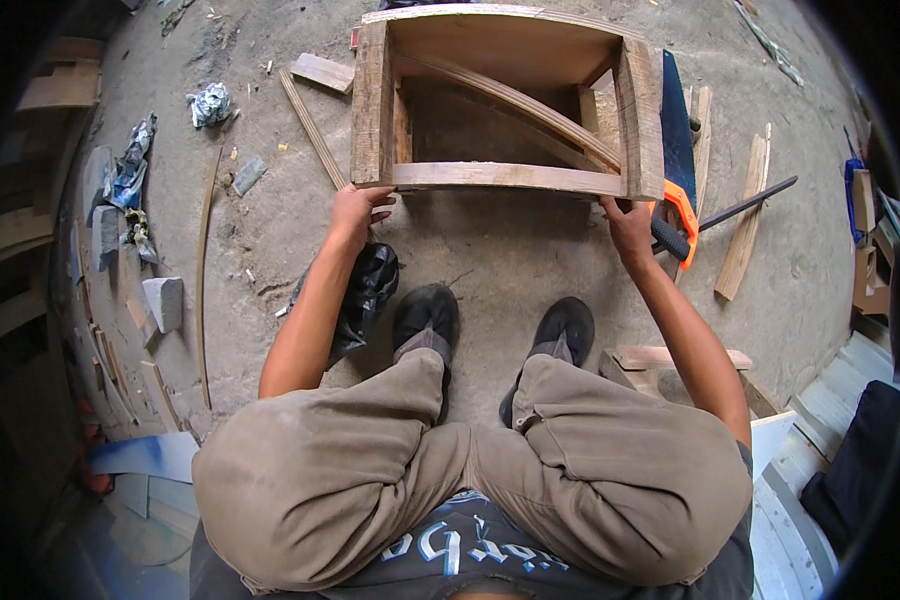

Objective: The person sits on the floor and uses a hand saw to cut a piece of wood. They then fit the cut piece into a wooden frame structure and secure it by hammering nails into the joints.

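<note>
A wooden box frame (510, 180) stands on the floor in front of me, with thick side posts, a rail along the near side and a diagonal strip inside. My left hand (352, 212) grips its near left corner, fingers partly curled under the post. At the near right corner my right hand (630, 225) is closed on the frame's lower edge, its fingertips partly hidden beneath the wood. Close by that hand lies a handsaw with an orange handle (683, 225) and a dark blade. A black bar-like tool with a ribbed grip (672, 238) rests beside it.
Wooden strips (745, 225) lie to the right, and a thin stick (207, 280) lies to the left. A black plastic bag (368, 295) sits by my left forearm. Stone blocks (165, 303) and crumpled wrappers (210, 104) litter the left. Another wooden piece (680, 358) stands by my right knee.
</note>
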Demonstrator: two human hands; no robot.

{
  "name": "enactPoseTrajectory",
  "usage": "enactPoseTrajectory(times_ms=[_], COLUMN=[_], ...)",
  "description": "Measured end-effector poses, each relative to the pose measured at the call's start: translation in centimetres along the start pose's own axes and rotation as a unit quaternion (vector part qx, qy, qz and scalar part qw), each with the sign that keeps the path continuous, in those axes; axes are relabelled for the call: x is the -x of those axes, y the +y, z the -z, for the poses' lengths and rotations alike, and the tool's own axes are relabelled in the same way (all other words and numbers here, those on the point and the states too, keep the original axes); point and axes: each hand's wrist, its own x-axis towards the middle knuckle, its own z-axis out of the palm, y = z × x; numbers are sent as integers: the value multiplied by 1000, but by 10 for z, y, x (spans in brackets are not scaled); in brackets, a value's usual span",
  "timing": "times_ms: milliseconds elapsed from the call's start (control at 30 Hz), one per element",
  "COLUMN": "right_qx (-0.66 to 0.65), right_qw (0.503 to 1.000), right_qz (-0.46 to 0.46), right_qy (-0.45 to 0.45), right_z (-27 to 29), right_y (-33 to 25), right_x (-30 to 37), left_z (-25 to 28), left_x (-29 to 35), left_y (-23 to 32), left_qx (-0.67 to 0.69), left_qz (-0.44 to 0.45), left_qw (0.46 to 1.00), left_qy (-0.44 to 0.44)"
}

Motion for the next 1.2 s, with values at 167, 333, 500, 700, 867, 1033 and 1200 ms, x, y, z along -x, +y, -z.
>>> enactPoseTrajectory(times_ms=[167, 333, 500, 700, 867, 1033, 1200], right_qx=[45, 48, 83, 122, 83, 160, 458], right_qw=[999, 997, 994, 989, 996, 984, 859], right_qz=[23, 59, 69, 67, 41, 72, 227], right_qy=[10, 19, 26, 40, 15, -38, 22], right_z=[-3, -5, -8, -5, 9, 35, 68], right_y=[-7, -8, -13, 6, -17, -49, -49], right_x=[3, 6, 7, 6, 29, 46, 40], left_z=[-1, -4, 0, 1, -34, -89, -135], left_x=[3, 5, 1, 5, 55, 107, 126], left_y=[-2, -5, -6, -16, -11, 4, 49], left_qx=[-13, -8, -38, -110, -247, -271, -291], left_qz=[-28, -65, -70, -203, -443, -438, -454], left_qw=[999, 998, 997, 969, 855, 842, 743], left_qy=[13, 10, 10, 88, 107, -161, -396])
